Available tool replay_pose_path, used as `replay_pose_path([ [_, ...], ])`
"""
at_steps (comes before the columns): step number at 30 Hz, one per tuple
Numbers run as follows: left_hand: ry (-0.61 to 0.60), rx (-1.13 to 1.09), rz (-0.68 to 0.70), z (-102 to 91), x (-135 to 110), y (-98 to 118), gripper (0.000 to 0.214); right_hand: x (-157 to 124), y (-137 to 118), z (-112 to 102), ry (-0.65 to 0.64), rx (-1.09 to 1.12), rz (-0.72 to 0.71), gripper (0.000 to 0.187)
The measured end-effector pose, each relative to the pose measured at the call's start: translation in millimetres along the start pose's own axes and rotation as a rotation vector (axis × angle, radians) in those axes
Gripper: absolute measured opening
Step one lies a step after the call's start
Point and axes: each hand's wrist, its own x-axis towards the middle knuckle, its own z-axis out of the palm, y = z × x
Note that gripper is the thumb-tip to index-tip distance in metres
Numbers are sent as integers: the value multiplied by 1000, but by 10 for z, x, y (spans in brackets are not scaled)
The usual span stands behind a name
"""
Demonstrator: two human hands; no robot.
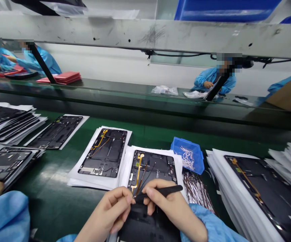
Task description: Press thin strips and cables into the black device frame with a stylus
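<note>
My right hand grips black tweezers while my left hand pinches thin wires over the open tablet chassis.

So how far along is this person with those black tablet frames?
One open black frame lies aside on the green belt, orange cable already fitted. The right hand holds black tweezers and the left hand pinches wires on the frame in front. A stack waits at right.

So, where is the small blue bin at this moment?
In the head view, the small blue bin sits on the green belt, right of centre, just beyond the right hand, beside the open tablet.
</note>
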Motion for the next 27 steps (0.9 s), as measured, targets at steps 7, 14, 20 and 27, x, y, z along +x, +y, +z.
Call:
replay_pose_path([
  [7, 3, -13, 15, 8, 29, -39, 42, 6, 1, 30, -15, 46, 16, 46],
  [14, 13, 32, -22, 47, -11, 51, 47, -2, 49, 35, -3, 35, -4, 51],
  [20, 18, 131, -9, 51, -9, 29, 51, -34, 85, 41, 13, -10, -14, 51],
  [27, 249, 394, 144, -165, -122, -74, 42, -200, 111, 176, 99, -36, 108, 49],
])
